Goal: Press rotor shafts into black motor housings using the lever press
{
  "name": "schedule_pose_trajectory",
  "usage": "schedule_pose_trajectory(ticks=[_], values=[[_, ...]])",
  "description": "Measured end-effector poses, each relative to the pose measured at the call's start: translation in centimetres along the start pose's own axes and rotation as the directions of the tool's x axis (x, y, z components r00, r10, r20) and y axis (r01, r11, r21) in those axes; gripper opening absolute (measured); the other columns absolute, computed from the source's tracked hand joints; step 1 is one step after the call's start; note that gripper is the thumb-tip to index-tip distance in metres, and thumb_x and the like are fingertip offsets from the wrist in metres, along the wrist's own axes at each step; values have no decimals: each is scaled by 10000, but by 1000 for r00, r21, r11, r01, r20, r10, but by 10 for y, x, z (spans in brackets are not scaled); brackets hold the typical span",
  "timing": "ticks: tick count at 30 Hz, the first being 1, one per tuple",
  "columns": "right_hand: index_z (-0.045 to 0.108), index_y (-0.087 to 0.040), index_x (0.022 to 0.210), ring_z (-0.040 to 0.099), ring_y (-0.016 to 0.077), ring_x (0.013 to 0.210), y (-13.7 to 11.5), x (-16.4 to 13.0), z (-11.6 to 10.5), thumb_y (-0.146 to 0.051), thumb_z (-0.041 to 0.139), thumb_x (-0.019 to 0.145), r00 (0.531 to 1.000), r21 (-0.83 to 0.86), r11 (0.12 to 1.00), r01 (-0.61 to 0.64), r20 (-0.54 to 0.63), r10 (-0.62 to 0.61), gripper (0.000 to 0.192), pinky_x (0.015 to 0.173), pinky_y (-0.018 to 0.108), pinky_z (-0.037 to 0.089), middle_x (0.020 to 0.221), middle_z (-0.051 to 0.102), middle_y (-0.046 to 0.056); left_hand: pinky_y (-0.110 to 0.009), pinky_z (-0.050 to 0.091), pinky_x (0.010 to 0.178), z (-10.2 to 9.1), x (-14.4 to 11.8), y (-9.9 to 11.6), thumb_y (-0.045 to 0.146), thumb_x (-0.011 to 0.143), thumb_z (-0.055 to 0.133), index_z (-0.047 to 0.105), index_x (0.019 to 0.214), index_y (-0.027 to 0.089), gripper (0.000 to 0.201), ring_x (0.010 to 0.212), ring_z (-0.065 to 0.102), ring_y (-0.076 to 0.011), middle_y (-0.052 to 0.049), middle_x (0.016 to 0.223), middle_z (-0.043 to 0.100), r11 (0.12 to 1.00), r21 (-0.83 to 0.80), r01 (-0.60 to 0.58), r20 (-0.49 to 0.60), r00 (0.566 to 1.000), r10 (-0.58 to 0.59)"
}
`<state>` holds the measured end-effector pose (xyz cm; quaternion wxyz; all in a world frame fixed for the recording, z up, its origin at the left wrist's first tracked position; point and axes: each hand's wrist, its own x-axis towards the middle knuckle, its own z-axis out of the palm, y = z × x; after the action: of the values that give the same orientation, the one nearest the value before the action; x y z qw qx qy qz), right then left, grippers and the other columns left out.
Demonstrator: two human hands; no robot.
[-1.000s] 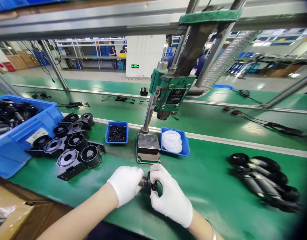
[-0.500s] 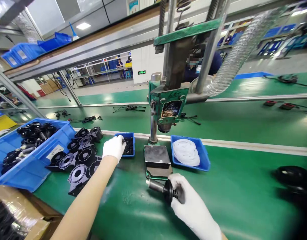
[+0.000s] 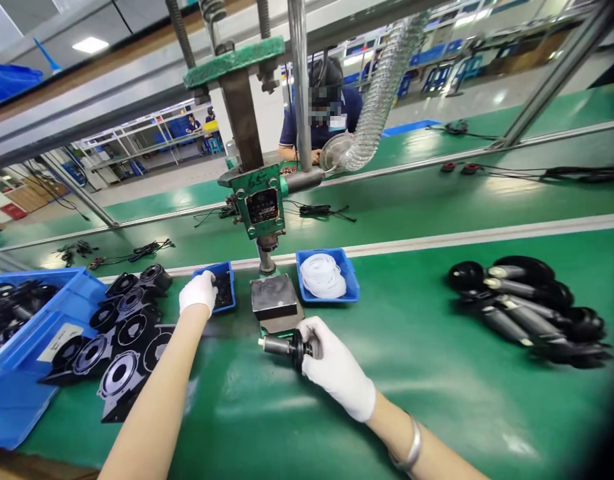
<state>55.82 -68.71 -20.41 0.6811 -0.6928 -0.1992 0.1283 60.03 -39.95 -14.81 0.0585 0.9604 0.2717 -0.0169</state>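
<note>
My right hand [image 3: 337,367], in a white glove, grips a black round part with a metal shaft [image 3: 281,346] that points left, just in front of the grey block [image 3: 273,297] at the foot of the green press [image 3: 259,200]. My left hand [image 3: 199,292], also gloved, reaches into a small blue tray of small black rings [image 3: 223,287]; the fingers are curled over the tray and I cannot see whether they hold a ring. A second small blue tray with white rings [image 3: 327,275] stands right of the press.
Black round housings [image 3: 121,327] lie at the left beside a big blue bin [image 3: 17,347] of black parts. A pile of shafted black parts [image 3: 527,307] lies at the right. A person in a blue shirt [image 3: 321,113] works beyond the belt. Cables lie on the far belt.
My two hands parted: the left went from the shafted part to the tray of black rings and stays there. The right keeps the part alone. The view shifted, showing the pile at right.
</note>
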Motion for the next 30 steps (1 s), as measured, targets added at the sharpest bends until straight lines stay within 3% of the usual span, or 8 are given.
schedule_pose_trajectory(ticks=[6, 8, 9, 12, 14, 17, 24, 30], values=[[419, -220, 801, 380, 129, 639, -3, 1, -1, -191, 541, 622, 999, 80, 997, 25, -38, -22, 218, 578, 246, 361, 735, 403, -41, -390, 477, 933, -14, -24, -3, 306, 851, 616, 644, 1060, 190, 241, 1049, 635, -270, -121, 1120, 678, 926, -366, -92, -90, 994, 63], [429, -220, 811, 408, 135, 655, -5, 1, -3, -219, 586, 655, 996, 90, 994, 56, -75, -49, 222, 600, 254, 384, 749, 427, -34, -314, 520, 828, -16, -51, -1, 417, 920, 515, 600, 1125, 194, 314, 939, 652, -200, -90, 1114, 664, 800, -575, -174, -105, 985, 139], [434, -221, 817, 431, 142, 675, -6, 1, -4, -232, 606, 669, 993, 96, 992, 76, -98, -67, 227, 623, 261, 400, 762, 445, -27, -267, 525, 750, -14, -67, 1, 453, 939, 476, 587, 1123, 197, 334, 858, 646, -158, -74, 1100, 652, 673, -714, -196, -95, 978, 184], [437, -229, 826, 488, 166, 740, -9, 1, -6, -262, 640, 706, 971, 125, 979, 159, -200, -133, 238, 693, 283, 437, 799, 490, -5, -174, 461, 603, 6, -110, 12, 430, 840, 689, 624, 955, 178, 284, 669, 542, -65, -30, 958, 606, -70, -993, 93, 66, 945, 320], [429, -236, 827, 501, 170, 757, -10, 1, -6, -263, 644, 719, 938, 124, 968, 216, -300, -171, 242, 710, 285, 445, 811, 497, -1, -149, 443, 604, 25, -133, 24, 357, 767, 793, 648, 910, 167, 278, 651, 507, -41, -11, 893, 584, -287, -905, 313, 191, 903, 384], [423, -242, 851, 505, 171, 778, -9, -1, -4, -233, 629, 723, 877, 63, 964, 257, -434, -206, 243, 728, 287, 447, 831, 483, -2, -168, 453, 640, 55, -156, 50, 328, 714, 842, 665, 932, 165, 325, 662, 525, -50, -8, 866, 603, -284, -864, 416, 290, 871, 396], [424, -231, 916, 487, 160, 792, -1, -6, 0, -136, 525, 706, 784, -158, 963, 219, -559, -270, 252, 755, 295, 444, 877, 447, -3, -231, 445, 648, 92, -193, 112, 481, 710, 797, 613, 803, 170, 373, 659, 515, -109, 25, 706, 567, -101, -964, 246, 192, 907, 376], [407, -227, 893, 477, 169, 804, -1, -3, -4, -90, 487, 682, 698, -346, 911, 226, -595, -399, 264, 771, 318, 440, 889, 435, 12, -235, 437, 616, 96, -202, 116, 534, 710, 779, 608, 792, 190, 393, 609, 486, -103, 36, 673, 533, -133, -950, 282, 223, 912, 343]])
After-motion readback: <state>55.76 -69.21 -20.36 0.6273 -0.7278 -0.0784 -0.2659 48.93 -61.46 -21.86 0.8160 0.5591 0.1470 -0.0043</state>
